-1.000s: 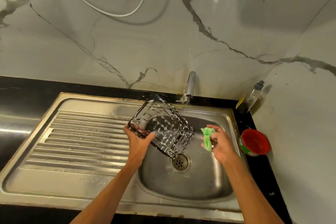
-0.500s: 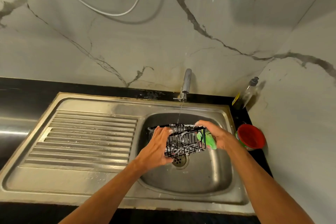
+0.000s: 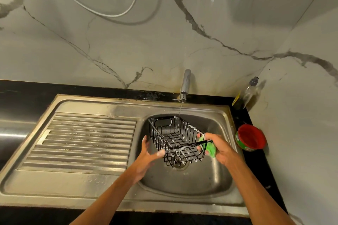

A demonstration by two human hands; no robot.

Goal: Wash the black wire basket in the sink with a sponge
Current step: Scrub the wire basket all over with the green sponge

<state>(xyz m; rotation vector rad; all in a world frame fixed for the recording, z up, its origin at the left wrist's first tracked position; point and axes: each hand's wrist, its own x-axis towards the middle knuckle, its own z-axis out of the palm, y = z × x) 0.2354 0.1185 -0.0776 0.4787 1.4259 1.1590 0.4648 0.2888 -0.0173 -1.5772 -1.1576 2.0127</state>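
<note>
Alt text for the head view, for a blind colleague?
Over the sink basin, a person holds a black wire basket open side up under a stream from the tap. The left hand steadies its left side; the right hand grips a green sponge against its near right corner.

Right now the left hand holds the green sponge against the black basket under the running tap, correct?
No. The head view shows the right hand holding the green sponge against the black basket under the running tap; the left hand only touches the basket.
</note>
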